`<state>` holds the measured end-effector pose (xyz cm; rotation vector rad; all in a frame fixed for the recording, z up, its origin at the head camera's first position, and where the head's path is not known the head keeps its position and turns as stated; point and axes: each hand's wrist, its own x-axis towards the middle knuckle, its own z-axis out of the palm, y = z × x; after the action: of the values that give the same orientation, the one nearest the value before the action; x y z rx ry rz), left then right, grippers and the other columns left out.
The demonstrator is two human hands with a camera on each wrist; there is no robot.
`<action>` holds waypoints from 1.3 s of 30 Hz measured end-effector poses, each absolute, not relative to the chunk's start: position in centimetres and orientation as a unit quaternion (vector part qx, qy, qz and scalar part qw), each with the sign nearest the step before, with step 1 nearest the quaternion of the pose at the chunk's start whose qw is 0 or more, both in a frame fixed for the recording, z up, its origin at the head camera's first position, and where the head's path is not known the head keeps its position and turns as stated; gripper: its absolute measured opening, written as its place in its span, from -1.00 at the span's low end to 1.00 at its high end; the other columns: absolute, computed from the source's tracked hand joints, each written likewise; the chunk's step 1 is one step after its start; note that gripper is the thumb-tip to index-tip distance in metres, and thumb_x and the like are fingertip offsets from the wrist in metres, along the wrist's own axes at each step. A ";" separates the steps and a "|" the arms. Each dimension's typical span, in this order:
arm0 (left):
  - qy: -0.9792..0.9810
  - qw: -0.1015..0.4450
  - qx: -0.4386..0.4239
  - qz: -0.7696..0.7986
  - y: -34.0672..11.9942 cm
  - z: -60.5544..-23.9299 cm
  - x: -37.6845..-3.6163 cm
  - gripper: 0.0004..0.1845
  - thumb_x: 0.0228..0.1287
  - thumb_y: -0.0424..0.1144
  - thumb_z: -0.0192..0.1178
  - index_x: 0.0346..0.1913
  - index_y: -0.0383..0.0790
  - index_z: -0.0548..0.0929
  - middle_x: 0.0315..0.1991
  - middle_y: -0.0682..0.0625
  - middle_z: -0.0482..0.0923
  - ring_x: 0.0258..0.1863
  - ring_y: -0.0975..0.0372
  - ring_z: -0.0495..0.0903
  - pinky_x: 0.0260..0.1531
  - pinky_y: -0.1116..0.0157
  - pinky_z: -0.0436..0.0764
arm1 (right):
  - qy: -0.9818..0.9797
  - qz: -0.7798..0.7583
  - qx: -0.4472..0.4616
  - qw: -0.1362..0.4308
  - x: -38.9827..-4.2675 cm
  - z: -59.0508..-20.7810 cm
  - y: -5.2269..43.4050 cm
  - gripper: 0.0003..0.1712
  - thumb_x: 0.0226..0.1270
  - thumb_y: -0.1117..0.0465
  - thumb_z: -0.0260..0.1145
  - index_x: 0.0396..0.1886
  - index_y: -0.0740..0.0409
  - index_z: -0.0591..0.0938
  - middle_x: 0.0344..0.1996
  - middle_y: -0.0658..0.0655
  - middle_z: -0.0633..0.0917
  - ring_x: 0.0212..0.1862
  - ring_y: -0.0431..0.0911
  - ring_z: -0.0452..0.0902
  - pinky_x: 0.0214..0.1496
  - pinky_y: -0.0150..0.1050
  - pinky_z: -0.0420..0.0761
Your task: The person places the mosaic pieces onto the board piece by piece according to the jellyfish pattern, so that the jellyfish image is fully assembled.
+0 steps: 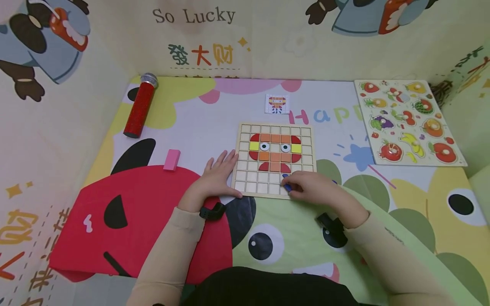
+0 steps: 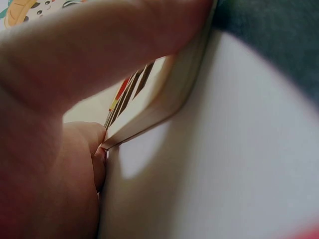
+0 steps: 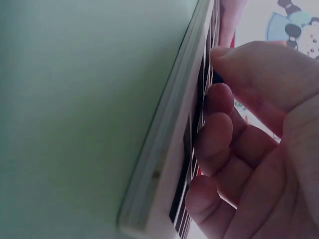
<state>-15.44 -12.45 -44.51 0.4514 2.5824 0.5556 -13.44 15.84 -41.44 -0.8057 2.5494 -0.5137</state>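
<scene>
A wooden grid board (image 1: 274,160) lies on the mat, with orange, red and yellow tiles and two eye tiles forming a face. My left hand (image 1: 217,175) rests flat against the board's left edge (image 2: 149,112), fingers straight, thumb along the near corner. My right hand (image 1: 310,187) sits on the board's near right part, fingers curled, pinching a small blue tile (image 1: 286,183) over the lower rows. In the right wrist view the curled fingers (image 3: 219,134) lie on the board's grid (image 3: 169,164); the blue piece is barely visible there.
A small pattern card (image 1: 277,104) lies beyond the board. A fruit peg puzzle (image 1: 407,122) sits far right, a red glitter tube (image 1: 140,105) far left, a pink block (image 1: 172,160) near left. Printed walls enclose the mat on three sides.
</scene>
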 end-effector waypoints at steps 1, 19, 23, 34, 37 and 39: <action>0.938 0.229 0.165 0.201 -12.5 -44.5 -15.4 0.28 -0.32 0.10 0.44 0.44 -0.03 -0.18 0.47 0.04 -0.29 0.43 0.12 -0.35 0.33 -0.11 -0.28 | 0.917 -0.179 -0.287 0.210 -13.4 -41.4 15.7 -0.71 0.14 0.15 0.30 -0.10 -0.03 0.62 -0.36 -0.03 0.56 -0.39 -0.18 0.35 -0.35 -0.33 0.36; 0.940 0.225 0.166 0.197 -12.5 -44.7 -15.5 0.28 -0.32 0.12 0.43 0.44 -0.01 -0.20 0.47 0.06 -0.30 0.44 0.14 -0.37 0.33 -0.08 -0.29 | 0.925 -0.145 -0.277 0.215 -13.3 -41.4 15.3 -0.67 0.12 0.11 0.33 -0.08 0.01 0.61 -0.44 -0.06 0.54 -0.42 -0.19 0.34 -0.38 -0.35 0.34; 0.940 0.225 0.165 0.197 -12.5 -44.7 -15.5 0.29 -0.32 0.12 0.43 0.44 0.00 -0.20 0.47 0.06 -0.30 0.43 0.14 -0.37 0.33 -0.08 -0.30 | 0.925 -0.156 -0.270 0.218 -13.3 -41.3 15.5 -0.66 0.12 0.11 0.33 -0.07 0.02 0.60 -0.50 -0.06 0.49 -0.42 -0.19 0.33 -0.38 -0.33 0.33; 0.939 0.226 0.166 0.198 -12.3 -44.7 -15.6 0.28 -0.32 0.10 0.44 0.44 -0.01 -0.20 0.47 0.05 -0.29 0.43 0.13 -0.36 0.33 -0.10 -0.29 | 0.946 -0.219 -0.173 0.163 -13.2 -39.6 20.9 -0.66 0.18 0.23 0.26 -0.02 0.15 0.55 -0.47 0.02 0.53 -0.41 -0.12 0.36 -0.39 -0.29 0.40; 0.939 0.223 0.166 0.201 -12.3 -44.8 -15.6 0.28 -0.32 0.09 0.44 0.44 -0.02 -0.19 0.47 0.04 -0.29 0.43 0.12 -0.36 0.32 -0.11 -0.28 | 0.948 -0.227 -0.146 0.171 -13.0 -39.3 22.7 -0.64 0.20 0.24 0.23 0.02 0.18 0.52 -0.43 0.06 0.55 -0.38 -0.10 0.38 -0.34 -0.26 0.41; 0.939 0.224 0.165 0.202 -12.4 -44.8 -15.5 0.28 -0.32 0.09 0.44 0.44 -0.02 -0.19 0.47 0.05 -0.29 0.43 0.12 -0.36 0.33 -0.11 -0.28 | 0.947 -0.228 -0.133 0.182 -12.9 -39.4 23.6 -0.63 0.21 0.24 0.22 0.03 0.21 0.51 -0.41 0.06 0.55 -0.35 -0.09 0.39 -0.32 -0.24 0.43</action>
<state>-15.55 -12.36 -44.77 0.4562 2.5923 0.5584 -12.90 23.58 -39.37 -0.3748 2.6739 -0.6439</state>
